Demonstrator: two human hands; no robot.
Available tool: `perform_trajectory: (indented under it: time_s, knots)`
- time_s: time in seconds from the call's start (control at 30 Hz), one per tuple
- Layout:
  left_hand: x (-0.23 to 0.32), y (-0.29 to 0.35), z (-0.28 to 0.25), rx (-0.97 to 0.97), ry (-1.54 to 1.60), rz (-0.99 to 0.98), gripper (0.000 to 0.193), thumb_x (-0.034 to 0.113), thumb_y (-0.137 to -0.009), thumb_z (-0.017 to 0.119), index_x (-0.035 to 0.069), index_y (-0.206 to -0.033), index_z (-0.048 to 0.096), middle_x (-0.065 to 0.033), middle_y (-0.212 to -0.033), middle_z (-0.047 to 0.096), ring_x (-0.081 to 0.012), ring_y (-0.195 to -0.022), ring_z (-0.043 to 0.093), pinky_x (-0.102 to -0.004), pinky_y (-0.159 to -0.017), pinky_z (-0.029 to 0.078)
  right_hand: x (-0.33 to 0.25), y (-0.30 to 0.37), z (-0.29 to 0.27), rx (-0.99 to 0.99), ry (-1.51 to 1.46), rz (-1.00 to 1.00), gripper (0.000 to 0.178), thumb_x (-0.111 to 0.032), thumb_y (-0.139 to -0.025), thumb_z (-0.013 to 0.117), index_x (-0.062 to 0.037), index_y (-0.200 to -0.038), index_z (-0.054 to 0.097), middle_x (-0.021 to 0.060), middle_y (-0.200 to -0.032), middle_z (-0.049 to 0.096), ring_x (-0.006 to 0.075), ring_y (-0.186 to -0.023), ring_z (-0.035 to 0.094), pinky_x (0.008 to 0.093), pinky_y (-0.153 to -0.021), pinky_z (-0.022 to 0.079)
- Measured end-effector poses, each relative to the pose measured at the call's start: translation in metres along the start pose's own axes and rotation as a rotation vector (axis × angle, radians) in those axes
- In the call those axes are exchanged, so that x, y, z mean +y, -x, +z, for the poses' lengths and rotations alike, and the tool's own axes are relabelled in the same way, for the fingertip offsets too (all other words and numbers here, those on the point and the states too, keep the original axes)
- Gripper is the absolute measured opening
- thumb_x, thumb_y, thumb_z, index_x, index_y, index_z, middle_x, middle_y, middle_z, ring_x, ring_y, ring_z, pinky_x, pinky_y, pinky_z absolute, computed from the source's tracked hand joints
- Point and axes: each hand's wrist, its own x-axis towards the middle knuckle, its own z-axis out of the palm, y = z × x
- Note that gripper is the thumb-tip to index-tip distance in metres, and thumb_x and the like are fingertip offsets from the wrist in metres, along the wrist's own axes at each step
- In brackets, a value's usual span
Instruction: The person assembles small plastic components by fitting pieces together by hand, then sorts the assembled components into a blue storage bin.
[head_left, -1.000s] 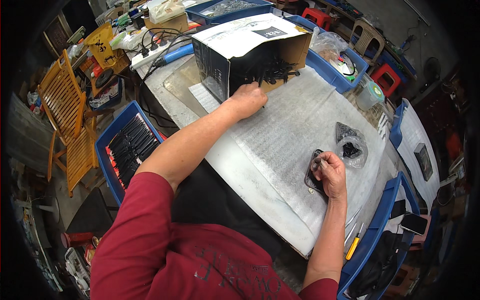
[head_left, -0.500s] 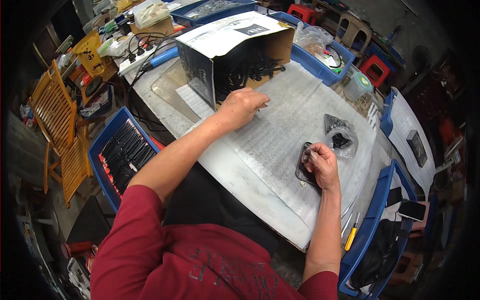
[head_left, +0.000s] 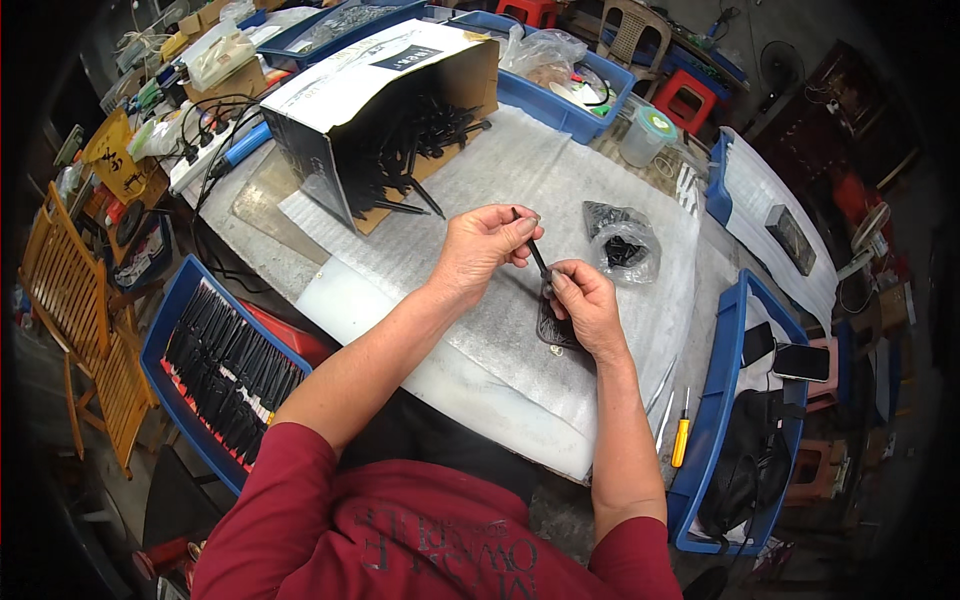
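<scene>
A slim black stick-like part [head_left: 536,250] slants between my two hands over the foam-covered table. My left hand [head_left: 485,248] pinches its upper end, and my right hand [head_left: 588,305] has finger and thumb closed at its lower end, where the fingertips hide the tip. Just below my right hand lies a small dark tray [head_left: 552,328], partly covered by the fingers. Beyond it sits a clear plastic bag [head_left: 640,262] with small black pieces. Similar black sticks [head_left: 400,160] spill from an open carton [head_left: 345,85] lying on its side at the far left.
At the left, a blue bin [head_left: 165,325] holds rows of black sticks. A yellow-handled screwdriver [head_left: 682,440] lies near the right table edge, beside another blue bin [head_left: 715,400] with phones and a black bag. Farther back are a lidded plastic tub [head_left: 645,140] and a blue tray [head_left: 560,115].
My left hand has come away from the carton toward my right hand, and the black stick now shows between them. The whole view has shifted slightly.
</scene>
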Motion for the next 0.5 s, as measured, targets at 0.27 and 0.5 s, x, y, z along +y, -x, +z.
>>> perform_trajectory:
  time_s: [0.27, 0.5]
  knots:
    - [-0.020, -0.010, -0.002, -0.085, 0.098, -0.056, 0.018, 0.019, -0.079, 0.060, 0.005, -0.091, 0.057, -0.0041, -0.082, 0.060, -0.0081, -0.066, 0.053, -0.0212, -0.059, 0.045, -0.001, 0.000, -0.008, 0.068, -0.035, 0.019, 0.014, -0.012, -0.085, 0.050, 0.0005, -0.088, 0.054, -0.0002, -0.066, 0.050, 0.0040, -0.051, 0.041, 0.0164, -0.046, 0.034]
    - [-0.023, -0.015, -0.016, -0.058, 0.086, -0.020, 0.017, 0.021, -0.079, 0.059, 0.006, -0.086, 0.056, -0.0016, -0.072, 0.056, -0.0112, -0.069, 0.055, -0.0264, -0.062, 0.047, -0.008, 0.006, -0.053, 0.244, 0.176, -0.037, 0.009, -0.007, -0.080, 0.053, 0.0001, -0.083, 0.056, -0.0014, -0.067, 0.053, 0.0037, -0.055, 0.043, 0.0178, -0.048, 0.035]
